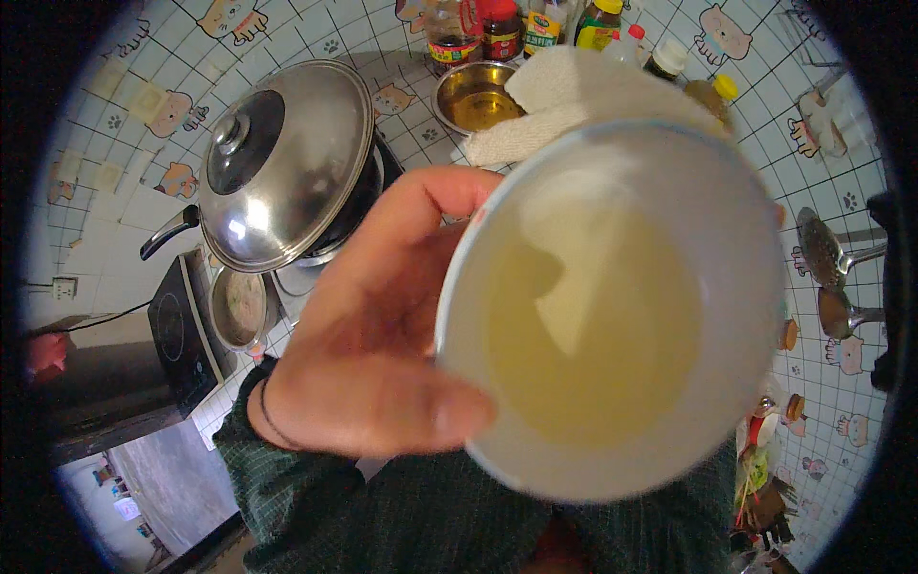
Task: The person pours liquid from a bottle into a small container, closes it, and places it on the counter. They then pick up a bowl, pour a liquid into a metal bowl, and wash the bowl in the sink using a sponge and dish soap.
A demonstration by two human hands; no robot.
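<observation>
My left hand (373, 337) grips the left rim of a white bowl (739, 308), thumb at the near side and fingers curled behind. Pale yellow liquid (609, 344) covers the bowl's bottom, and a shadow falls across it. The bowl is close to the camera, slightly blurred, and tilted towards it. At its far right edge peeks a small skin-coloured patch; whether this is a fingertip of my right hand I cannot tell. The rest of that hand is hidden. A dark green sleeve (251, 423) ends at my left wrist, around which runs a thin dark band.
A lidded wok (323, 158) stands on the stove at left, its handle outward. Below it are a metal pan (269, 308) and an induction cooktop (172, 323). Behind the bowl lie a cream towel (574, 100), a steel bowl of amber liquid (477, 100) and several condiment bottles (502, 36). Ladles (825, 244) hang right.
</observation>
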